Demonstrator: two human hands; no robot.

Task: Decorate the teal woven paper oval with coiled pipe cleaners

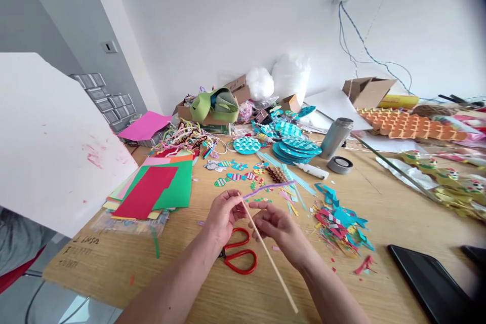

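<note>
Between the thumb and fingers of my left hand (pixel 225 212) is the top end of a thin wooden stick (pixel 275 266). A fuzzy purple pipe cleaner (pixel 269 189) meets the stick there, its free end stretching right. My right hand (pixel 274 224) has its fingers curled at the stick's upper part, just below the left fingertips; its exact grip is partly hidden. The stick slants down toward me between my forearms. Under my hands lie red-handled scissors (pixel 241 258), blades hidden by my left wrist. Paper fish cutouts (pixel 236 177) and a pine cone (pixel 277 174) lie beyond.
Coloured paper sheets (pixel 172 182) are stacked at left beside a white board (pixel 56 147). Blue decorated plates (pixel 296 152), a grey flask (pixel 336 137) and a glue tube (pixel 312 170) stand or lie farther back. Paper scraps (pixel 341 217) and a black tablet (pixel 425 281) occupy the right.
</note>
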